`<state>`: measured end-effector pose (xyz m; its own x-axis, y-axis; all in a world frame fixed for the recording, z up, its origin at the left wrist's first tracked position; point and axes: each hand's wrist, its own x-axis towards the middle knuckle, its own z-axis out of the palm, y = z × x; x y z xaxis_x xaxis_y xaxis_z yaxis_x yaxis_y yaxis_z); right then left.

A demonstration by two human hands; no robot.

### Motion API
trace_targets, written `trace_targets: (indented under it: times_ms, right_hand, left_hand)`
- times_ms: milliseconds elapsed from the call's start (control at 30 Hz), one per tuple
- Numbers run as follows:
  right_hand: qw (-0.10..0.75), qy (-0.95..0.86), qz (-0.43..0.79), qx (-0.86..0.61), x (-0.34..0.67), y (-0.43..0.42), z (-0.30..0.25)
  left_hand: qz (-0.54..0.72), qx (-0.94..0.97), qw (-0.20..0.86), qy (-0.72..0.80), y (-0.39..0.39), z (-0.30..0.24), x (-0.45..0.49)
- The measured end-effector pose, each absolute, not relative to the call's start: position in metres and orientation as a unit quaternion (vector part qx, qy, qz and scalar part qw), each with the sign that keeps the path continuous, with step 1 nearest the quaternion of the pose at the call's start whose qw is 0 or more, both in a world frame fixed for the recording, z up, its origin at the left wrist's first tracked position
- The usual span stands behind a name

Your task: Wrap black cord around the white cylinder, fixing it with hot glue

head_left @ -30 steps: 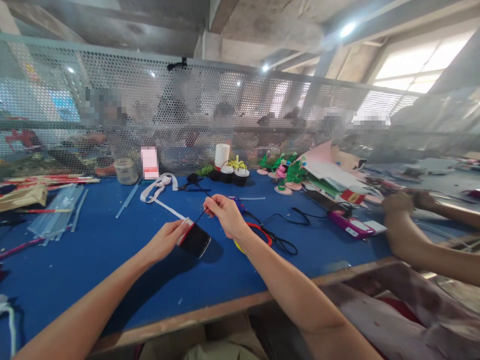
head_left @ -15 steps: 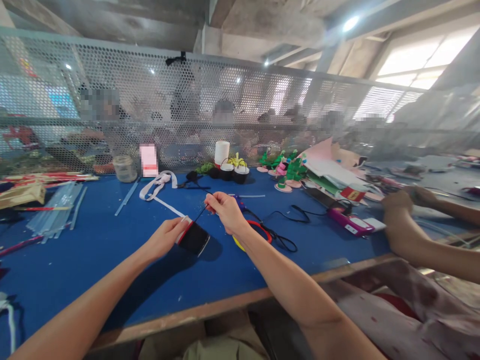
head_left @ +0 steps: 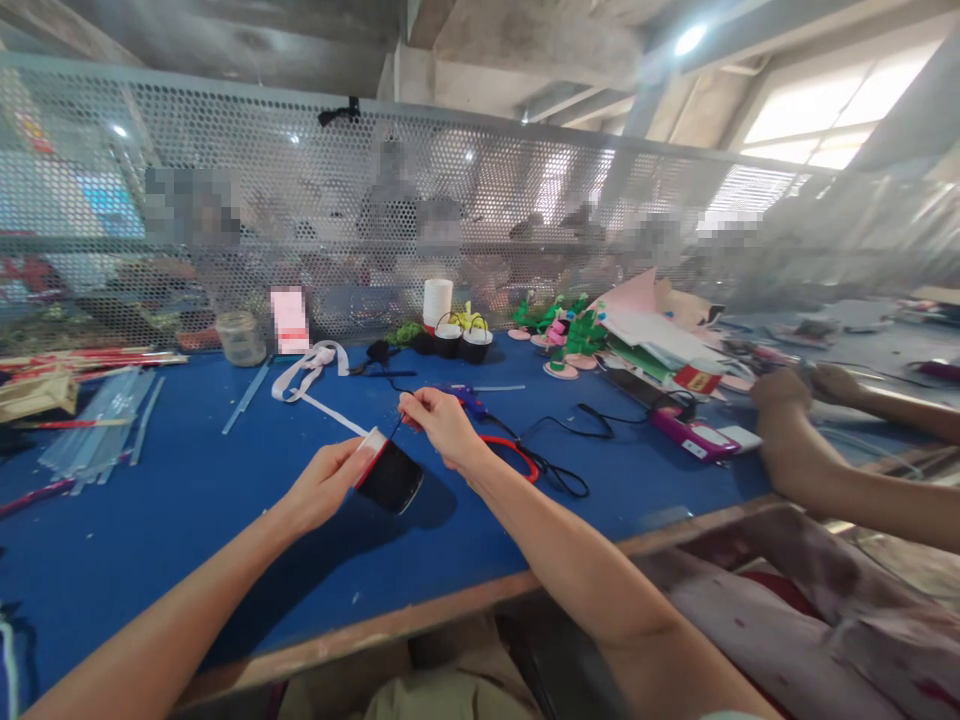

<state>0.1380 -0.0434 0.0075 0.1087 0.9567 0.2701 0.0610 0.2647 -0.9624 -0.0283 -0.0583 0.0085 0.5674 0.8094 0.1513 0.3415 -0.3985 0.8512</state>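
Observation:
My left hand (head_left: 324,484) grips a small black cup with a red and white rim (head_left: 390,473), tilted on its side just above the blue table (head_left: 187,500). My right hand (head_left: 441,424) is closed in a pinch on a thin black wire (head_left: 395,428) that runs down to the cup's rim. Both hands meet over the middle of the table.
A red ring and a black cable (head_left: 540,462) lie right of my hands. White ribbon (head_left: 311,368), clear sticks (head_left: 105,425), a jar (head_left: 240,338), small black pots (head_left: 461,345), green foam plants (head_left: 570,335) and paper stacks sit farther back. Another person's hands (head_left: 795,390) work at the right. A mesh screen (head_left: 480,200) closes the back.
The camera has shifted a little. My right hand has dropped slightly closer to the cup, still pinching the wire. The left hand keeps its hold.

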Motion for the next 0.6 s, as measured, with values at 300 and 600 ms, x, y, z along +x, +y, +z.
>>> trace_targets:
  times_ms: [300,600]
  right_hand:
    - [0.546,-0.563,0.388,-0.484,0.1356,-0.0465,0.0085]
    - [0.515,-0.580,0.385,-0.500,0.1346,-0.0473,0.0078]
  left_hand:
    - [0.298,0.797,0.383,0.359,-0.0621,0.0109,-0.0278]
    - [0.312,0.794,0.373,0.365,-0.0615,0.0093,-0.0295]
